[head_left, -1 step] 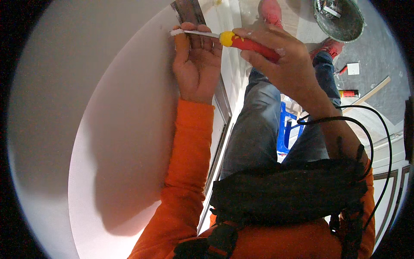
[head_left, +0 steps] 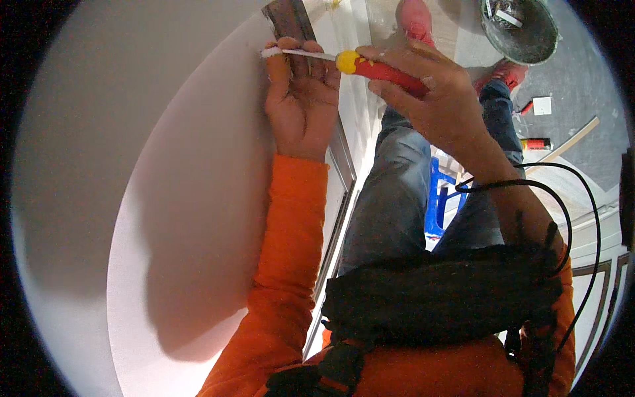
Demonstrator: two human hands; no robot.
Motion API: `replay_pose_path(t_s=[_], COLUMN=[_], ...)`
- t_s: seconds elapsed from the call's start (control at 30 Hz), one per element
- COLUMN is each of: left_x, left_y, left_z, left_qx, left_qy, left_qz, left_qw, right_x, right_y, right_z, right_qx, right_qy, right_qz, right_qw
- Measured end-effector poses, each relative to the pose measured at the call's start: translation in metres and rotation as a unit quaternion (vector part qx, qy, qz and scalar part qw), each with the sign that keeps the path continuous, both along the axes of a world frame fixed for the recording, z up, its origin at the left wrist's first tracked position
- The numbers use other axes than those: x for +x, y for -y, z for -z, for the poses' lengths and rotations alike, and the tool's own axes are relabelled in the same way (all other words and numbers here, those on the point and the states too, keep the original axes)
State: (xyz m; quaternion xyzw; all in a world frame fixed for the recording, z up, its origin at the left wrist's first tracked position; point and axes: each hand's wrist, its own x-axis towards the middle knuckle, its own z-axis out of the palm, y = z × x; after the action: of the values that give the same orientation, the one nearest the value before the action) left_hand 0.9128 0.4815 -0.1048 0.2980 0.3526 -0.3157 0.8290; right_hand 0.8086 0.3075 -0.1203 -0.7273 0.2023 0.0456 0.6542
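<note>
My right hand point(head_left: 443, 92) grips the red and yellow handle of a screwdriver point(head_left: 390, 73), its thin pale shaft pointing left. That shaft lies across the fingertips of my left hand point(head_left: 303, 99), palm up with fingers stretched out and slightly bent. A small lump of white paste point(head_left: 271, 51) sits at the screwdriver's tip, by the leftmost fingertip. Just beyond the fingers is a dark brown strip point(head_left: 291, 23), with rough edges on the pale wall point(head_left: 192, 198) at my left. Whether the shaft presses on the fingers, I cannot tell.
A dark bucket point(head_left: 529, 36) holding some scraps stands at the far right. On the floor lie a white square plate point(head_left: 542, 105), a red tube point(head_left: 536, 143) and a wooden strip point(head_left: 574, 139). Between my legs shows a blue stool point(head_left: 434, 198). A black cable point(head_left: 562, 192) loops over my right forearm.
</note>
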Motion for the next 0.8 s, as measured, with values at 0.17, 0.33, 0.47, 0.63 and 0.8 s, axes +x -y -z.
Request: replay_pose_path(t_s=[0.17,0.33,0.47,0.63,0.8], left_x=[0.005,-0.001,0.005,0.011,0.011], left_y=[-0.004,0.006,0.007,0.006,0.007], left_z=[-0.002,-0.005,-0.004,-0.01,-0.015], left_qx=[0.067,0.129,0.11,0.127,0.038], left_qy=[0.018,0.012,0.009,0.051,0.028], left_qz=[0.075,0.085,0.096,0.132,0.032], left_qw=[0.995,0.988,0.989,0.982,0.998], right_x=[-0.001,-0.009,-0.008,-0.002,0.006], right_y=[0.008,0.013,0.008,0.001,0.002], right_z=[0.001,0.01,0.009,0.005,0.004], right_qx=[0.031,0.029,0.037,0.067,0.043], right_qy=[-0.002,0.011,0.015,0.041,0.064], right_qz=[-0.02,-0.006,0.03,0.074,0.041], right_qw=[0.999,0.999,0.999,0.994,0.996])
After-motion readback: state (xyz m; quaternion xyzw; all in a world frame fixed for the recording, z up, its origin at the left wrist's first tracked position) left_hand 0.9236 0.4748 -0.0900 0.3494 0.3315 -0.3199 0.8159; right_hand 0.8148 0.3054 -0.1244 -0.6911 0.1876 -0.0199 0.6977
